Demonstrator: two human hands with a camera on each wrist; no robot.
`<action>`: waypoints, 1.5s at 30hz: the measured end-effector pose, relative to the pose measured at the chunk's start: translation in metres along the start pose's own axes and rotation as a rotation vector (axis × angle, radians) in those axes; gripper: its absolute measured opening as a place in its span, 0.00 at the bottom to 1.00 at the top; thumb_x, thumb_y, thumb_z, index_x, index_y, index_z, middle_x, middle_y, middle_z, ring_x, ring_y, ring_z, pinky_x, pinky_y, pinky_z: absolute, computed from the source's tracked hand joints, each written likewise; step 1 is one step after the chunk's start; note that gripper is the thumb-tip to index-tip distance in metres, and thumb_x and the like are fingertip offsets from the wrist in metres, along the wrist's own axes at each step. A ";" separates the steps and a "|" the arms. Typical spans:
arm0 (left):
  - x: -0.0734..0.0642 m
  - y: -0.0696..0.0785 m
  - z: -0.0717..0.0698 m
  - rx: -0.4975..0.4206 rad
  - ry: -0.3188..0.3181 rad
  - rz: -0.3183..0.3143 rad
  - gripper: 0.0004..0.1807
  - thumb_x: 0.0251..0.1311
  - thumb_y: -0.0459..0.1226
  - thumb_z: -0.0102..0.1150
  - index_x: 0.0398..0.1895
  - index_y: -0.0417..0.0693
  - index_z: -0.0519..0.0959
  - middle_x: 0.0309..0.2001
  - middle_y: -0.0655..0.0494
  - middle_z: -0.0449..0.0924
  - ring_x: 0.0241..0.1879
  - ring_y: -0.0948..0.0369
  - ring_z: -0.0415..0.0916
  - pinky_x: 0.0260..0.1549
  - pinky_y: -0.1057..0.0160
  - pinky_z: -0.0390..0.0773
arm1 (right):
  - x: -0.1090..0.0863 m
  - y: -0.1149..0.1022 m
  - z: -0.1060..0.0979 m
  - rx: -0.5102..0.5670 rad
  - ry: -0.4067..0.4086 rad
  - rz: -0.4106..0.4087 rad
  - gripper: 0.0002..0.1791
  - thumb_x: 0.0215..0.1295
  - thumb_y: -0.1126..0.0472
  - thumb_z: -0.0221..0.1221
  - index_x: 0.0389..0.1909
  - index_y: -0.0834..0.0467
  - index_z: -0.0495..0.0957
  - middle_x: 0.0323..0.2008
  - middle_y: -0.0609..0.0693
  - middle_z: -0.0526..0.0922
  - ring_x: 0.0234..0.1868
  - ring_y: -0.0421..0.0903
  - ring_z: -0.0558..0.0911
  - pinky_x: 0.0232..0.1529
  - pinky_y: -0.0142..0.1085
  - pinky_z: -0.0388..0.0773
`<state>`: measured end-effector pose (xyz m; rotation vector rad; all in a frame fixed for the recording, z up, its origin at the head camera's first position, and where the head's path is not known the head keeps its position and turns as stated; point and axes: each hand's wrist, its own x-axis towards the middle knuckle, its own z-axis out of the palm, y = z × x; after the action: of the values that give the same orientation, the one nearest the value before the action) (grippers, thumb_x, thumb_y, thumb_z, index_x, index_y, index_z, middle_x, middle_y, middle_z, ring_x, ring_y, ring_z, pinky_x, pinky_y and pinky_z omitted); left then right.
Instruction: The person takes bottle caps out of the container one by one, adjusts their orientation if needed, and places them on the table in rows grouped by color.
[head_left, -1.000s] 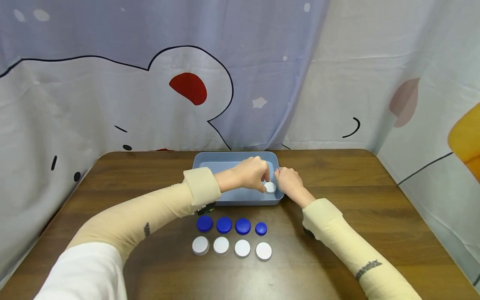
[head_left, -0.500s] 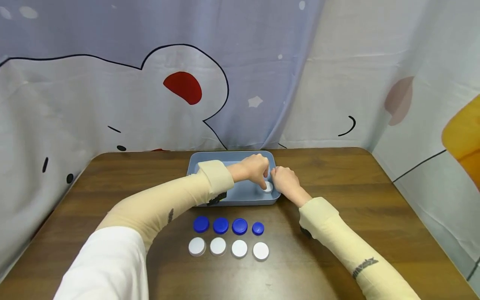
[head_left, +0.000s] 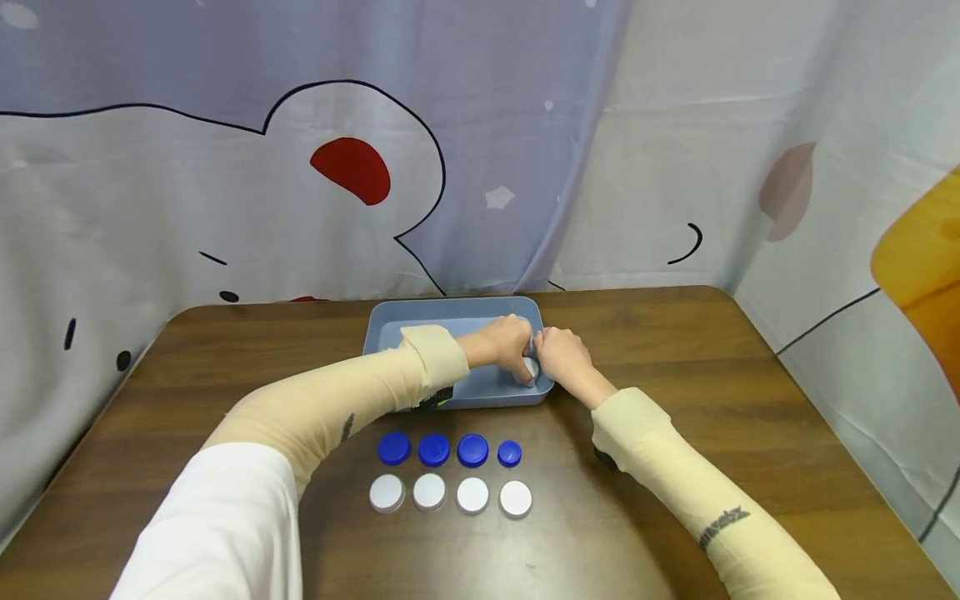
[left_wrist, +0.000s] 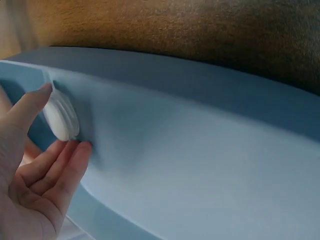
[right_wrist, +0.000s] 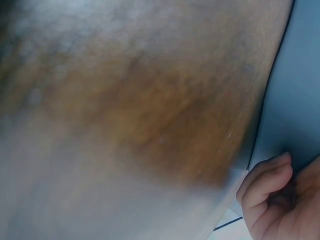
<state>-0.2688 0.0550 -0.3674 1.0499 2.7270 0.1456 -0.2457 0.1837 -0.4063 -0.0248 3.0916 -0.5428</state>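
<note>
My left hand [head_left: 504, 340] reaches inside a shallow blue-grey tray [head_left: 416, 312] and pinches a white round lid [left_wrist: 61, 116] near the tray's right front corner. In the left wrist view the thumb is at one edge of the lid and the fingertips at the opposite edge; the lid stands tilted close to the tray wall. My right hand [head_left: 564, 357] grips the tray's right rim with curled fingers [right_wrist: 265, 187]; its thumb is hidden in the right wrist view.
In front of the tray, several blue round caps [head_left: 433, 450] lie in a row, the rightmost smaller. Nearer still is a row of several white round lids [head_left: 429, 492]. The wooden table [head_left: 675, 350] ends at a printed curtain [head_left: 510, 150] behind and to the sides.
My left hand has come down and to the right onto the white lid, and its fingers have closed round it. My right hand has stayed at the tray's rim. The whole view has shifted slightly.
</note>
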 end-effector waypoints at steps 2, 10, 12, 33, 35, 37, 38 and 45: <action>0.000 -0.001 0.002 -0.009 0.022 0.009 0.21 0.38 0.50 0.77 0.29 0.45 0.82 0.32 0.55 0.82 0.27 0.65 0.71 0.27 0.70 0.72 | 0.001 0.000 0.000 -0.005 0.000 -0.005 0.22 0.73 0.56 0.40 0.26 0.63 0.76 0.35 0.65 0.84 0.39 0.64 0.83 0.32 0.53 0.78; -0.001 0.000 0.005 -0.019 0.062 0.012 0.17 0.38 0.47 0.77 0.25 0.46 0.83 0.28 0.58 0.83 0.26 0.65 0.72 0.27 0.69 0.73 | 0.002 0.000 0.000 -0.019 0.000 -0.010 0.22 0.73 0.56 0.40 0.26 0.63 0.76 0.35 0.65 0.84 0.39 0.64 0.83 0.32 0.53 0.79; -0.002 0.001 0.007 -0.021 0.081 0.018 0.16 0.38 0.46 0.77 0.25 0.45 0.84 0.29 0.56 0.84 0.26 0.64 0.73 0.28 0.69 0.74 | 0.001 0.000 0.000 -0.018 0.001 -0.008 0.22 0.73 0.56 0.40 0.26 0.63 0.76 0.35 0.65 0.84 0.40 0.64 0.83 0.33 0.53 0.79; -0.027 0.000 -0.006 -0.061 0.131 0.027 0.17 0.36 0.42 0.77 0.29 0.44 0.85 0.31 0.55 0.86 0.30 0.60 0.80 0.31 0.66 0.79 | 0.000 -0.002 0.000 -0.013 0.017 0.001 0.22 0.72 0.56 0.40 0.24 0.62 0.75 0.34 0.65 0.83 0.38 0.64 0.83 0.34 0.54 0.78; -0.031 0.002 -0.007 -0.065 0.133 0.032 0.17 0.36 0.42 0.78 0.29 0.44 0.85 0.31 0.55 0.86 0.30 0.60 0.80 0.30 0.67 0.79 | 0.000 -0.003 0.000 -0.011 0.012 0.000 0.22 0.72 0.56 0.41 0.25 0.63 0.75 0.34 0.65 0.83 0.38 0.64 0.83 0.33 0.54 0.78; -0.035 0.003 -0.008 -0.066 0.136 0.033 0.18 0.35 0.43 0.78 0.30 0.44 0.85 0.32 0.55 0.86 0.29 0.62 0.79 0.29 0.69 0.78 | -0.001 -0.003 0.000 -0.011 0.004 -0.003 0.22 0.72 0.56 0.40 0.25 0.63 0.76 0.35 0.66 0.83 0.39 0.64 0.83 0.33 0.54 0.78; -0.037 0.004 -0.008 -0.067 0.140 0.035 0.18 0.36 0.43 0.78 0.30 0.44 0.85 0.32 0.55 0.86 0.28 0.62 0.79 0.28 0.69 0.77 | -0.001 -0.003 -0.001 -0.010 0.000 -0.004 0.22 0.72 0.56 0.40 0.26 0.63 0.76 0.35 0.66 0.83 0.39 0.64 0.83 0.34 0.54 0.78; -0.049 0.011 -0.011 -0.074 0.188 0.094 0.14 0.35 0.42 0.76 0.24 0.45 0.84 0.27 0.57 0.83 0.25 0.64 0.73 0.24 0.71 0.74 | -0.002 -0.003 -0.002 -0.005 -0.002 -0.002 0.22 0.72 0.56 0.40 0.26 0.65 0.76 0.36 0.67 0.83 0.39 0.65 0.83 0.33 0.54 0.79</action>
<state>-0.2287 0.0301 -0.3463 1.2005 2.8114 0.3759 -0.2438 0.1813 -0.4037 -0.0280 3.0914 -0.5346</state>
